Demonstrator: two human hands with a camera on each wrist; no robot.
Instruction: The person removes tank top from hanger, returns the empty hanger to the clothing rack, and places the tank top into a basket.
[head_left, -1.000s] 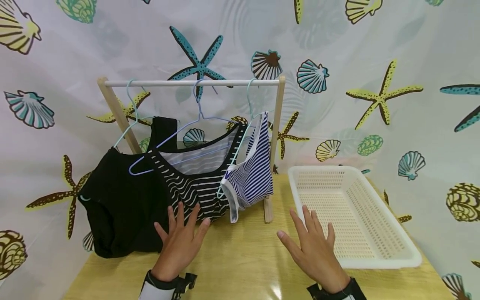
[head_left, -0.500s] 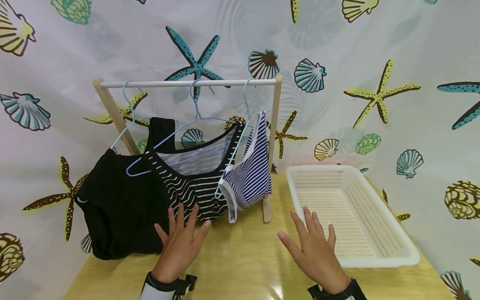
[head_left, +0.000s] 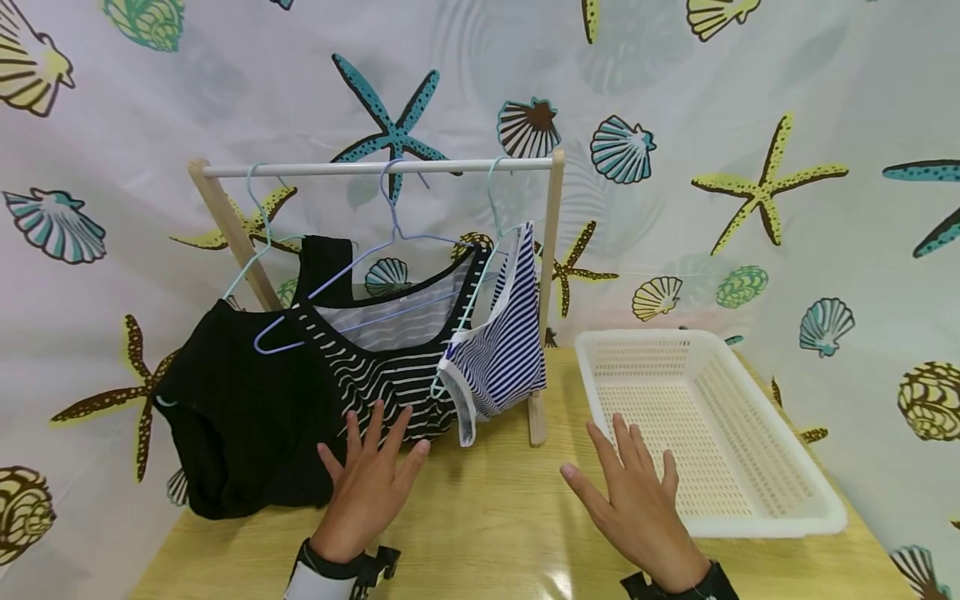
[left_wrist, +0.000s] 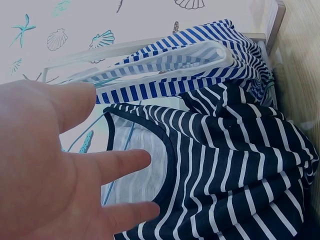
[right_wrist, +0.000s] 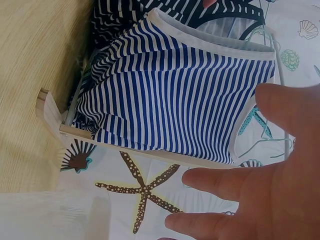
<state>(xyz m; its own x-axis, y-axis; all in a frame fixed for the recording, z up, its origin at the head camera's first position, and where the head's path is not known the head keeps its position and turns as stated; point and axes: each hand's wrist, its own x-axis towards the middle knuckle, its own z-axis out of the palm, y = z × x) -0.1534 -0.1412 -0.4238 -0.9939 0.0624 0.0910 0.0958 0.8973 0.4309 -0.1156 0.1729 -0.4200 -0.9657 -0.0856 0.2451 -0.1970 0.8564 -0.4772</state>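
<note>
My left hand [head_left: 367, 492] is spread with straight fingers in front of the black-and-white striped top [head_left: 397, 379], holding nothing. To its left a black garment [head_left: 247, 400] hangs from a mint hanger [head_left: 262, 218]. The striped top is on a lilac hanger [head_left: 393, 218], and the blue-and-white striped top [head_left: 502, 358] is on another mint hanger [head_left: 495, 200] at the right end. My right hand [head_left: 633, 508], fingers also spread and nothing in it, is in front of the near left side of a white plastic basket [head_left: 813, 467]. Both wrist views show the two striped tops beyond the fingers.
A small wooden rack with a white rail [head_left: 322, 169] stands on the wooden table [head_left: 480, 533]; its right foot [head_left: 537, 421] lies near the basket. Behind everything hangs a white curtain [head_left: 750, 108] printed with shells and starfish.
Both hands have shifted slightly to the right in the head view, still spread. The clothes, rack and basket stay in place; the head view has moved a little.
</note>
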